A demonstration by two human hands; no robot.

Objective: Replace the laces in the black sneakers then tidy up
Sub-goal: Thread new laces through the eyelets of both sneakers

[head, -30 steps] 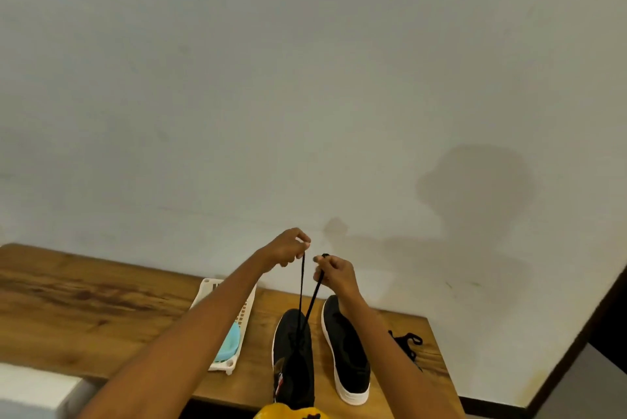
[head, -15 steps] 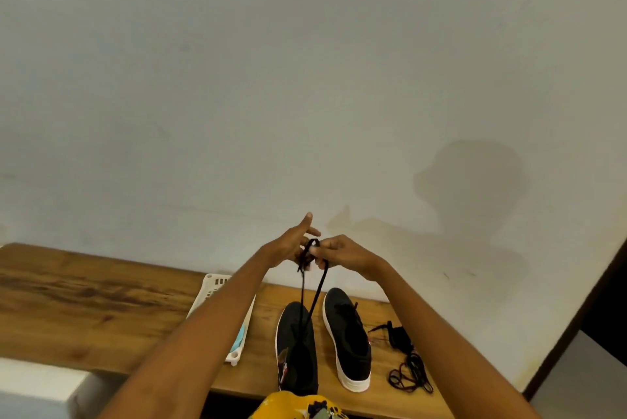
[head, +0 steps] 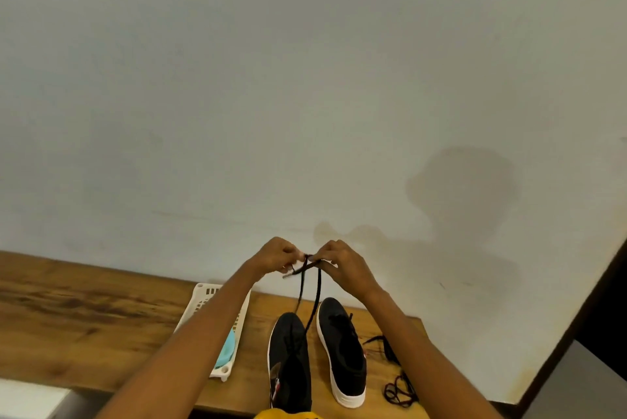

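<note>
left hand (head: 276,256) + right hand (head: 341,261): pinching crossed black lace (head: 314,286) | above left sneaker (head: 290,361) | on worktop (head: 84,327)

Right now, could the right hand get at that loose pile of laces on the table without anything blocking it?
Probably yes, once freed. The loose laces lie in the open right of the right sneaker, under the right forearm. But the right hand and left hand are pinching the lace.

Surface: wooden table (head: 84,323) against wall.
Left: white slotted basket (head: 203,296).
Centre: two black sneakers (head: 342,347), side by side.
Right: loose dark laces (head: 397,388).
</note>
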